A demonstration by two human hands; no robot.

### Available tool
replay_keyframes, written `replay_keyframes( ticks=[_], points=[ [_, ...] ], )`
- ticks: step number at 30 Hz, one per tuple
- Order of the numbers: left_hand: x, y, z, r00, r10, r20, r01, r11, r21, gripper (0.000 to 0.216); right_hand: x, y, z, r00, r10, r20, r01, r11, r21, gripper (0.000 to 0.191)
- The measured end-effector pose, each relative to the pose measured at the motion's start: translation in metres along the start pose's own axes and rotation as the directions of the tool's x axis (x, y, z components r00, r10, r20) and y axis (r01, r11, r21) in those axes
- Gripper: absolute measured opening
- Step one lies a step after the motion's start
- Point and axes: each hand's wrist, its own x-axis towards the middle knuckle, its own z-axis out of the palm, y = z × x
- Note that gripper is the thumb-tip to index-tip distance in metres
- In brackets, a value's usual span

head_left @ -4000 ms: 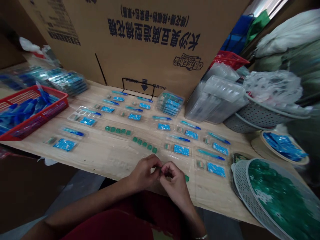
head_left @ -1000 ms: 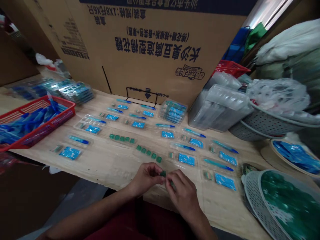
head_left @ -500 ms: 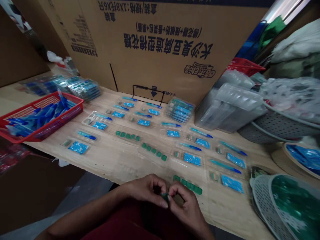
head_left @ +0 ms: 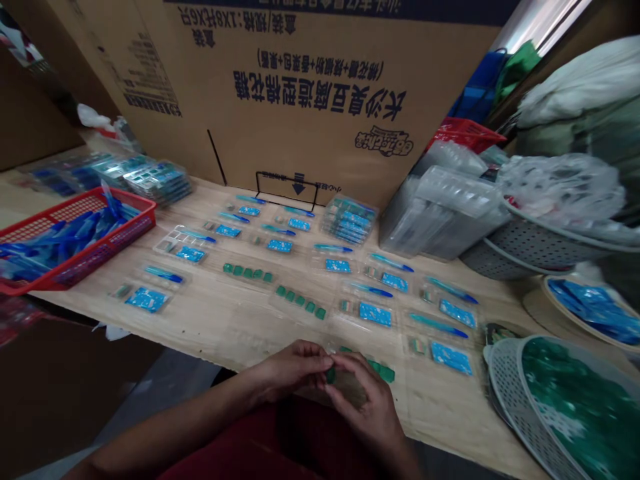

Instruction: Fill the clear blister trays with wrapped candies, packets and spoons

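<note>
The person's two hands were close together above the edge of a wooden table. The left hand (head_left: 295, 370) and the right hand (head_left: 363, 400) met at the fingertips, and they held a small green square piece (head_left: 330, 375) between them. Just beyond the right hand lay a short row of green pieces (head_left: 380, 372), partly hidden by the fingers. The held piece looked light and stiff, and I think its smooth surface could slip easily. Because it was so small, it seemed best to take it by two opposite edges with the fingertips. Farther along the table there were clear plastic trays (head_left: 297, 301) with more green rows, and on the right sat a white strainer (head_left: 503, 383) with many green pieces.
</note>
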Motion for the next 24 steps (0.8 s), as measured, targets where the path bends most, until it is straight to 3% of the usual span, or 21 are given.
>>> replay_keyframes(
  ticks=[4,8,11,14,16,18,21,23,24],
  points=[
    [0.004,-0.003,0.000,0.999,0.031,-0.026,-0.025,0.980,0.198,0.046,-0.002,0.004,0.006,0.991,0.091,-0.099,-0.095,0.995,-0.035,0.015],
    [0.008,0.001,-0.006,0.980,0.197,-0.029,-0.162,0.875,0.455,0.040,0.009,0.022,-0.002,1.000,-0.008,-0.025,0.004,0.987,-0.159,0.013],
    [0.011,0.004,-0.013,0.921,0.376,-0.100,-0.237,0.747,0.621,0.030,0.018,0.039,-0.007,0.988,-0.127,0.088,0.148,0.942,-0.302,0.016],
    [0.012,0.005,-0.018,0.890,0.441,-0.118,-0.213,0.630,0.747,0.023,0.022,0.048,-0.001,0.976,-0.156,0.150,0.200,0.913,-0.356,0.016],
    [0.013,0.005,-0.019,0.870,0.487,-0.079,-0.208,0.507,0.836,0.022,0.022,0.045,0.006,0.976,-0.150,0.156,0.199,0.907,-0.372,0.017],
    [0.014,0.006,-0.017,0.848,0.529,0.040,-0.250,0.333,0.909,0.024,0.021,0.039,0.004,0.978,-0.154,0.142,0.199,0.898,-0.392,0.020],
    [0.019,0.009,-0.015,0.808,0.515,0.286,-0.367,0.060,0.928,0.023,0.010,0.039,-0.036,0.989,-0.148,0.000,0.131,0.881,-0.455,0.026],
    [0.024,0.011,-0.014,0.788,0.460,0.408,-0.423,-0.076,0.903,0.018,-0.006,0.055,-0.094,0.970,-0.083,-0.230,-0.047,0.860,-0.508,0.024],
    [0.028,0.011,-0.013,0.784,0.432,0.445,-0.436,-0.125,0.891,0.017,-0.015,0.068,-0.129,0.933,-0.019,-0.359,-0.184,0.834,-0.520,0.024]
  ],
)
